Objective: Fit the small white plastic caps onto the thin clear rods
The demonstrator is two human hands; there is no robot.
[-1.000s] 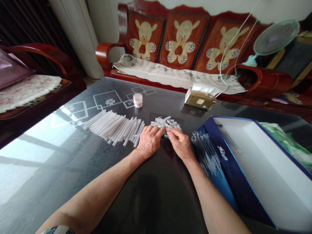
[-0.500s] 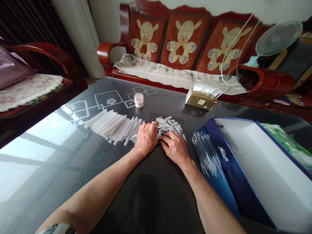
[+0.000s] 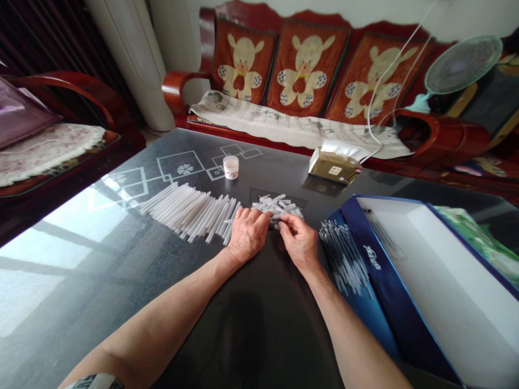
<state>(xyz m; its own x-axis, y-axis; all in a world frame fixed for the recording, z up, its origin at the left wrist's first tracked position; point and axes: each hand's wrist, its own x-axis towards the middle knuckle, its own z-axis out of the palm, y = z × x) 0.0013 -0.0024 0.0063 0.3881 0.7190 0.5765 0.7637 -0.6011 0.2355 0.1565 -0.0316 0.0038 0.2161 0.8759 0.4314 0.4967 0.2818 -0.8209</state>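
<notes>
My left hand (image 3: 247,233) rests palm down on the dark glass table (image 3: 121,259), fingers curled onto the near edge of a small heap of short white plastic pieces (image 3: 278,206). My right hand (image 3: 299,239) is beside it, fingertips pinched at the same heap; what they hold is too small to make out. A row of long white tubes (image 3: 188,209) lies left of my left hand. A bundle of thin clear rods (image 3: 343,251) lies just right of my right hand, against the blue box.
A blue box (image 3: 409,281) with a white inside stands open at the right. A small white jar (image 3: 231,167) and a gold packet (image 3: 334,165) sit farther back. A red wooden sofa (image 3: 308,70) and a fan (image 3: 460,65) are behind the table.
My right hand swept left across the heap toward my left hand, then moved back right. Its fingers now pinch at the heap's near edge. The left hand has barely shifted.
</notes>
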